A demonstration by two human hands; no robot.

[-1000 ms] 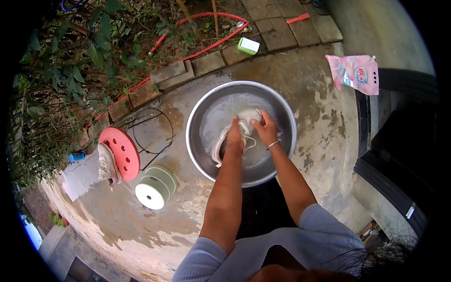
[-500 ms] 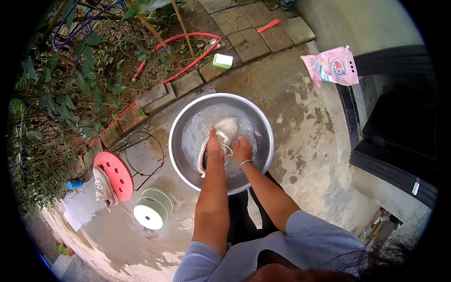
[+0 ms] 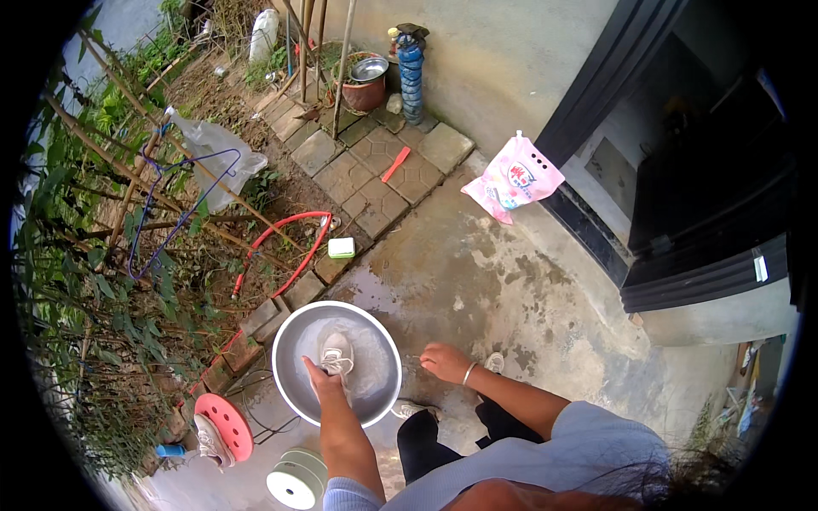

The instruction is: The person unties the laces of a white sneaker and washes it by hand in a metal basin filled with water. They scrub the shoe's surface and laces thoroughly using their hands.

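A pale sneaker (image 3: 337, 350) with laces sits inside a round metal basin (image 3: 397, 368) of cloudy water. My left hand (image 3: 325, 381) reaches into the basin and grips the shoe near its opening. Outside the rim, to the right, my right hand (image 3: 444, 363) hangs over the concrete with its fingers curled in. Whatever those fingers might hold is hidden; a pale bracelet circles that wrist. A second pale sneaker (image 3: 211, 440) leans on a red round stool top (image 3: 239, 426) with holes at the lower left.
A pink detergent bag (image 3: 511, 180) lies by the dark doorway. On the paving are a red brush (image 3: 395, 164) and a green-and-white soap box (image 3: 342, 248). A pale green cylindrical stool (image 3: 296, 479) stands below the basin. Plants, poles and a red hose (image 3: 290, 220) border the left.
My right hand has left the basin and moved off to the right. The left hand stays on the sneaker. The view has shifted, showing more of the far wall and garden.
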